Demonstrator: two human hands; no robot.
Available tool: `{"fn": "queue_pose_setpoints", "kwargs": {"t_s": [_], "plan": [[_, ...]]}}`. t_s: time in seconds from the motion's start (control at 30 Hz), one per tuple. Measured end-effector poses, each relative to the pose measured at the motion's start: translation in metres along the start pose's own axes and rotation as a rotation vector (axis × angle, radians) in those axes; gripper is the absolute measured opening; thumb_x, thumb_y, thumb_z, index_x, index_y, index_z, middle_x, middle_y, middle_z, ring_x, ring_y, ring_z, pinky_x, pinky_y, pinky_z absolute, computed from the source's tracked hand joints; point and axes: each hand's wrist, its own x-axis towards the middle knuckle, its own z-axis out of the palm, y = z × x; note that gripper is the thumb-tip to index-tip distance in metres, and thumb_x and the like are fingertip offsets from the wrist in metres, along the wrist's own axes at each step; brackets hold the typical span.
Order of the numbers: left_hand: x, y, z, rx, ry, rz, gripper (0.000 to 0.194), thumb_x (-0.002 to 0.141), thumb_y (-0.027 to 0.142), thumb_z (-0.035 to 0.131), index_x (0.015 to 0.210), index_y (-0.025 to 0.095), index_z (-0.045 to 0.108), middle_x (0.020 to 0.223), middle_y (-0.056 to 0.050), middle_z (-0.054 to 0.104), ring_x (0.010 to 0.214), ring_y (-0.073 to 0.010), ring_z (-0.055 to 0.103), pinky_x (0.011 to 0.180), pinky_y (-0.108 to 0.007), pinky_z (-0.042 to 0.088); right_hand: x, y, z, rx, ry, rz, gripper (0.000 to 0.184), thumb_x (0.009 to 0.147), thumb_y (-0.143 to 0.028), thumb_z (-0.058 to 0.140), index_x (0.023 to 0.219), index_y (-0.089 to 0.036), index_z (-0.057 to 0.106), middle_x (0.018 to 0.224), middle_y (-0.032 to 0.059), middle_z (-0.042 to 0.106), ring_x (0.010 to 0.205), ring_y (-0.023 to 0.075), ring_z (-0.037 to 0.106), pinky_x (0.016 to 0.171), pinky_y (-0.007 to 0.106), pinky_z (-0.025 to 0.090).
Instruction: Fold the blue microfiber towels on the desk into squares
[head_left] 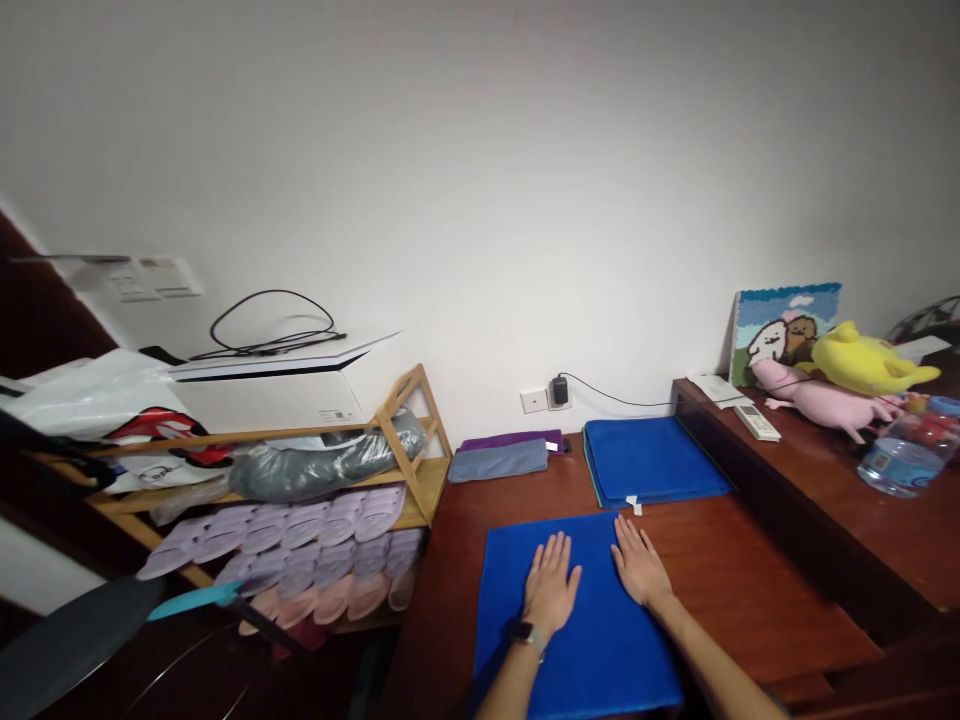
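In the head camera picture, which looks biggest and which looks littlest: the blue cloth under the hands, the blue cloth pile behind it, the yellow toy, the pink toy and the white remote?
1. Blue cloth
2. Blue cloth pile
3. Yellow toy and pink toy: too alike to rank
4. White remote

Pale wall (480,200) behind reddish-brown wooden desk (750,575)

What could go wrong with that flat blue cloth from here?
The blue cloth might wrinkle or skew under uneven pressure, since the left hand lies well on it while the right hand lies over its side edge. Pushed forward, it could also bump the folded blue pile lying just beyond.
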Motion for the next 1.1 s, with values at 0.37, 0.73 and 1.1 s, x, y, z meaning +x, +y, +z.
{"fn": "queue_pose_setpoints", "kwargs": {"t_s": [0.37, 0.73, 1.1], "plan": [[-0.075, -0.101, -0.061, 0.115, 0.125, -0.179, 0.062, 0.107, 0.047, 0.031, 0.163, 0.020, 0.035, 0.164, -0.012, 0.043, 0.153, -0.0276, 0.039, 0.126, -0.053, 0.033, -0.007, -0.002, -0.012, -0.016, -0.065, 0.028, 0.071, 0.105, -0.046, 0.015, 0.166, -0.011, 0.021, 0.173, 0.0063, 0.018, 0.160, 0.0207, 0.016, 0.131, 0.042, 0.013], [-0.039, 0.079, -0.005, 0.034, 0.003, 0.163, 0.061, 0.109, 0.044, 0.026, 0.166, 0.023, 0.017, 0.170, -0.005, 0.032, 0.157, -0.0234, 0.030, 0.129, -0.048, 0.031, -0.093, 0.000, 0.021, 0.027, 0.052, -0.056, 0.066, 0.106, -0.047, 0.023, 0.163, -0.016, 0.034, 0.169, 0.0068, 0.029, 0.158, 0.0249, 0.025, 0.130, 0.049, 0.021], [-0.133, -0.085, -0.044, 0.232, 0.139, -0.220, 0.062, 0.108, 0.046, 0.029, 0.165, 0.019, 0.027, 0.164, -0.012, 0.043, 0.152, -0.0281, 0.041, 0.123, -0.053, 0.039, -0.091, -0.004, 0.015, -0.005, 0.031, -0.022, 0.069, 0.105, -0.047, 0.021, 0.163, -0.011, 0.030, 0.169, 0.0065, 0.027, 0.158, 0.0231, 0.024, 0.131, 0.047, 0.019]]}}
